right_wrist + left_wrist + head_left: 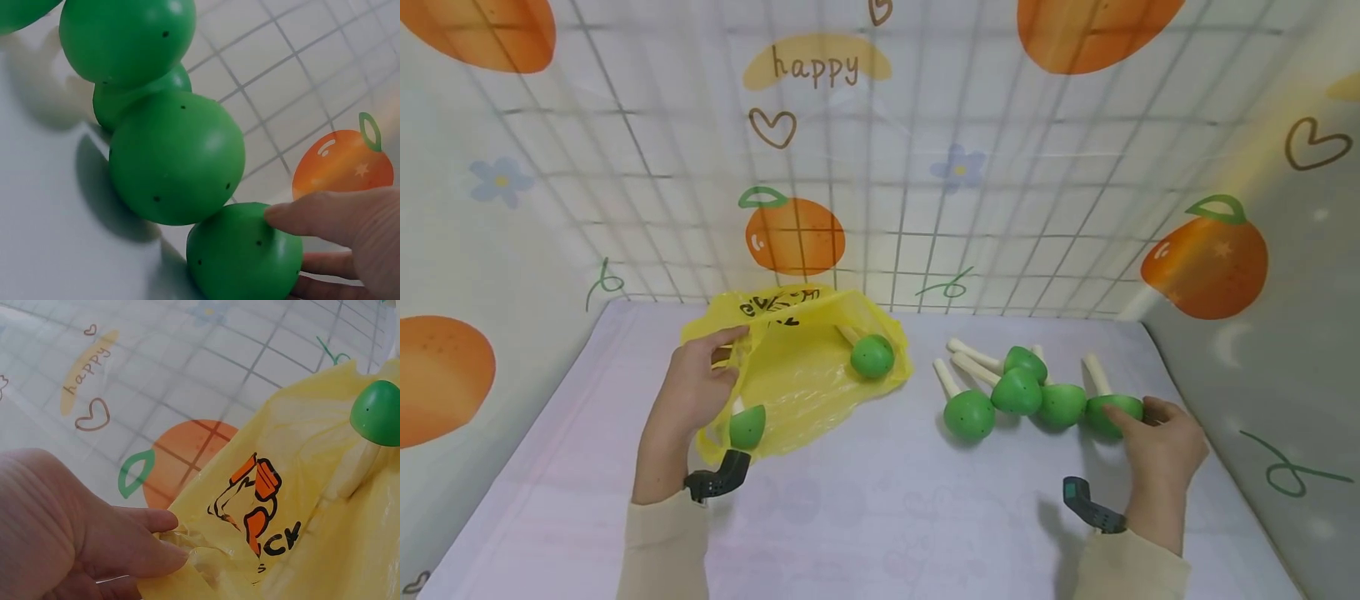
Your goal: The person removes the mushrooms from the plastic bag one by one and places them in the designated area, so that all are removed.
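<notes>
My left hand [692, 383] pinches the edge of a yellow plastic bag [797, 375] between thumb and fingers. The bag lies with its mouth partly spread, printed in black and orange. A toy mushroom [872, 357] with a round green cap and white stem lies at the bag's right side. A second green mushroom [747, 427] is at its near left edge, by my left wrist. At the right, my right hand [1168, 442] holds the cap of the rightmost mushroom [244, 250], thumb on top and fingers round the far side; its white stem points away from me.
Several more green mushrooms [968, 416] lie bunched between the bag and my right hand, stems pointing back. A pale cloth covers the table [865, 517]. Behind it rises a grid-patterned backdrop [895, 208] with printed oranges, and side walls stand left and right.
</notes>
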`<state>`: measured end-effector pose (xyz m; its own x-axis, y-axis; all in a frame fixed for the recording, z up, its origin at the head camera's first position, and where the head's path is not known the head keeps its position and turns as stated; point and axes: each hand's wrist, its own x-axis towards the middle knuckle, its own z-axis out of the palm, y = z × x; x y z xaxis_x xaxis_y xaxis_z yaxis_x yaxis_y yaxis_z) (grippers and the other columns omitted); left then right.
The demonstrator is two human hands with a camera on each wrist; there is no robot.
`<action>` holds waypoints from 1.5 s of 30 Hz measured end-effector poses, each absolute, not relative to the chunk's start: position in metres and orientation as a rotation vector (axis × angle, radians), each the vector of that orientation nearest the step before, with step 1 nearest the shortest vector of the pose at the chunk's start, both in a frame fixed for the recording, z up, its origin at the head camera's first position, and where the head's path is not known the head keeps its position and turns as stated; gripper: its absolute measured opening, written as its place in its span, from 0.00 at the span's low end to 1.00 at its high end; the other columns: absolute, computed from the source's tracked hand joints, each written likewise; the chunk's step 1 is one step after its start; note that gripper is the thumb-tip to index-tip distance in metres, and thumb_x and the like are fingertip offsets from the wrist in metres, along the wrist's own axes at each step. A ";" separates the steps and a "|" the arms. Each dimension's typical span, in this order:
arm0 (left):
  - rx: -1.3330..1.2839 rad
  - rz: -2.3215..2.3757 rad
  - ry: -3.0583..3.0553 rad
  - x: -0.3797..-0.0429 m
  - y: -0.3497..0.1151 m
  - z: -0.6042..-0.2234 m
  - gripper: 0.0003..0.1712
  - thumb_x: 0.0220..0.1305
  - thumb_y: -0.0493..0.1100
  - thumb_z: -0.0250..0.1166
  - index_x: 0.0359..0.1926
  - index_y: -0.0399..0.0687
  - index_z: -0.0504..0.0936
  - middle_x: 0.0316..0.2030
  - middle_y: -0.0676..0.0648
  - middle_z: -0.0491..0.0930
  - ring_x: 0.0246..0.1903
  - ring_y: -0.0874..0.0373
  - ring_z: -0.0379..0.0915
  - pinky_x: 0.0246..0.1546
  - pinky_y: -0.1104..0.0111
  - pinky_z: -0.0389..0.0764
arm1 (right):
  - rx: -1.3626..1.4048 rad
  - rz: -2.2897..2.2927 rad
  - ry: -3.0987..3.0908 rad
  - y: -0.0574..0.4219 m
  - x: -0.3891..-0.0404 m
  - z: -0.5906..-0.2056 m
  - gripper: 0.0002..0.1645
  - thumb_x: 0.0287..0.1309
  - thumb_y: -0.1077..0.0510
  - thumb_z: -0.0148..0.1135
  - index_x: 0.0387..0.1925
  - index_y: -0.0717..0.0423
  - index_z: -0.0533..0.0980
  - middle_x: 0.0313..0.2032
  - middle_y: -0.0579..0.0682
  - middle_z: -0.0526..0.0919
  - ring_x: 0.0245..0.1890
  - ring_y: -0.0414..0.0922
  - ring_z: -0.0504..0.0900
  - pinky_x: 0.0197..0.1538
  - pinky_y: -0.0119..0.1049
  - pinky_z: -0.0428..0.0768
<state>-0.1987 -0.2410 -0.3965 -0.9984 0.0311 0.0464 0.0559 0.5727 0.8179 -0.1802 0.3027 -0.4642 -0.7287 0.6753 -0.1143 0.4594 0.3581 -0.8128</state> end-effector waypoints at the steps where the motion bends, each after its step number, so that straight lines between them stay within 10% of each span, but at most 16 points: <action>1: -0.082 -1.438 -2.761 -0.199 -0.241 -0.396 0.35 0.68 0.23 0.53 0.76 0.40 0.71 0.69 0.35 0.73 0.64 0.39 0.75 0.60 0.50 0.82 | -1.010 1.302 -2.382 0.303 -0.181 -0.464 0.43 0.67 0.50 0.68 0.76 0.66 0.65 0.73 0.67 0.70 0.74 0.62 0.63 0.76 0.56 0.63; 19: -0.062 -1.460 -2.776 -0.199 -0.242 -0.396 0.36 0.67 0.23 0.53 0.76 0.40 0.71 0.69 0.36 0.73 0.64 0.39 0.75 0.59 0.51 0.83 | -0.971 1.233 -2.172 0.264 -0.191 -0.447 0.40 0.67 0.49 0.70 0.75 0.60 0.70 0.71 0.60 0.74 0.71 0.57 0.71 0.74 0.49 0.70; 45: -0.068 -1.446 -2.755 -0.199 -0.242 -0.397 0.36 0.67 0.23 0.53 0.75 0.40 0.71 0.69 0.37 0.73 0.65 0.40 0.74 0.62 0.50 0.81 | -0.072 1.381 -2.259 0.083 -0.199 -0.420 0.31 0.58 0.60 0.79 0.61 0.67 0.79 0.58 0.62 0.84 0.60 0.59 0.81 0.66 0.51 0.78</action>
<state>-0.1991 -0.2421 -0.3965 -0.9986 0.0248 0.0467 0.0525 0.5673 0.8218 -0.1990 0.0834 -0.4200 -0.8794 0.2904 0.3772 -0.2032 0.4875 -0.8491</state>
